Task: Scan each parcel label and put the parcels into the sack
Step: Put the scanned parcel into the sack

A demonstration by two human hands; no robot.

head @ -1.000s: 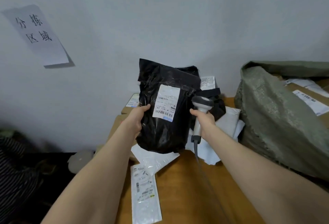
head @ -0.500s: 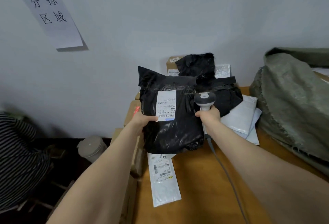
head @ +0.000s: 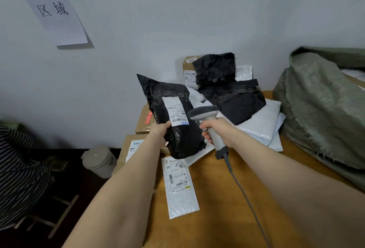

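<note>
My left hand (head: 160, 129) grips a black plastic parcel (head: 175, 141) by its left edge and holds it up, tilted, above the wooden table (head: 207, 218). Its white label (head: 176, 113) faces me. My right hand (head: 217, 132) holds a grey barcode scanner (head: 205, 114) by the handle, the head just right of the label. The scanner's cable (head: 245, 194) trails over the table. A green woven sack (head: 324, 105) lies at the right, with parcels showing in its mouth.
A flat white mailer (head: 180, 186) lies on the table below the held parcel. More black bags (head: 227, 88), white mailers (head: 260, 125) and cardboard boxes (head: 145, 121) are piled by the wall. A lidded bin (head: 97, 160) stands on the floor, and a person in a striped top (head: 17, 170) is at the left.
The black parcel has tilted to the left in my left hand. The scanner has swung so its head points left at the label. The camera has moved closer.
</note>
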